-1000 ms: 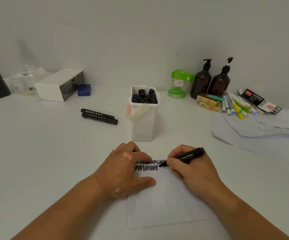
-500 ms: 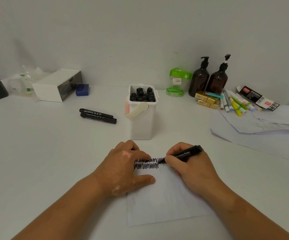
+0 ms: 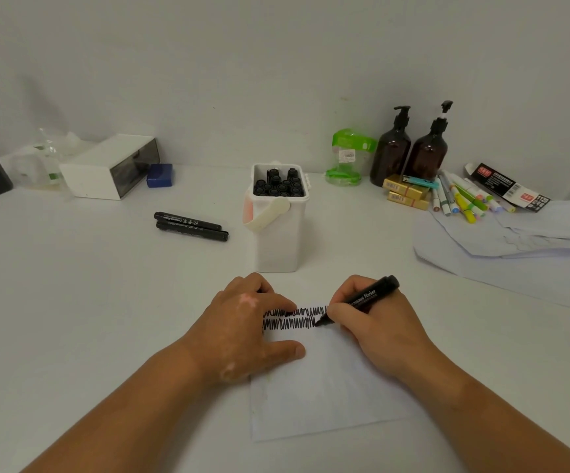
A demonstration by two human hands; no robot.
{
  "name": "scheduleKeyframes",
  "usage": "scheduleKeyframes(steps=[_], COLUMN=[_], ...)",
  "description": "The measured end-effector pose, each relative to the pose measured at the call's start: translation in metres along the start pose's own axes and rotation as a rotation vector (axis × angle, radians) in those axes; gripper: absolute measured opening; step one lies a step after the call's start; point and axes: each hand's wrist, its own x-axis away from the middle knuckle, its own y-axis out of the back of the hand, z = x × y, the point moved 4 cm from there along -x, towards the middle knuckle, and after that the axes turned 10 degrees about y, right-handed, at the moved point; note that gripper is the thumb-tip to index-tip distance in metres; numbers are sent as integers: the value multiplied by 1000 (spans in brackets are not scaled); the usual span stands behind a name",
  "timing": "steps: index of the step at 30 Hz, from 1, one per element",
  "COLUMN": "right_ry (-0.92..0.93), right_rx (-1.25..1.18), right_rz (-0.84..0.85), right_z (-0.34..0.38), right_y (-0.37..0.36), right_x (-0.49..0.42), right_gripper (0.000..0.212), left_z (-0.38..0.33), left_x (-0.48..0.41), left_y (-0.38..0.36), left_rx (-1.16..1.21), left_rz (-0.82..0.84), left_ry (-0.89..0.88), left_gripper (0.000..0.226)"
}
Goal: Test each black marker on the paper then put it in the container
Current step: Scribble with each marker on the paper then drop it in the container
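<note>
Views: one, head.
Mount: worn on the person's head, above and behind both forearms.
Facing: forward and down across the white table (image 3: 72, 302) to the wall (image 3: 276, 63).
Nearness: close. The left hand (image 3: 242, 329) and right hand (image 3: 372, 322) sit at lower centre, with the paper (image 3: 328, 387) beneath the fingers.
Depth: the white container (image 3: 278, 240) stands just beyond the fingertips, the wall well beyond.
Lens: wide-angle. The field reaches far to either side of the fingers.
</note>
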Motion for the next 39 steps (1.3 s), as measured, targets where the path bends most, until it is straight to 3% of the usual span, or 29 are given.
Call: scheduleKeyframes(steps=[16,20,24,26,31,33,36,39], right_ry=[-1,-24,-98,-124,-68,-43,-22,-18], right_rx=[-16,-127,-499,-599,-625,-587,-665,-821], right_rz=[-3,-41,-201,-224,-194,-193,-168,-125], right_z=[2,3,-3,-5,-6,-6,-3,0], right_y=[1,4,19,23,28,32,34,36], right_x=[-1,-2,-4,-3,-3,-3,-3,-2], right_gripper=[9,10,9,12,18,19,22,25], left_z=[1,1,-3,-2,3,4,8,8], left_x=[-1,1,1,0,2,0,-2,-2], left_y=[-1,0,12,18,19,18,18,21], left_rx=[-10,-5,238,462,581,736,925,873], left_rz=[9,13,-79,-94,-157,-140,-91,-96], left_ry=[10,15,54,96,143,172,221,213], left_gripper=[67,66,37,37,60,61,49,28])
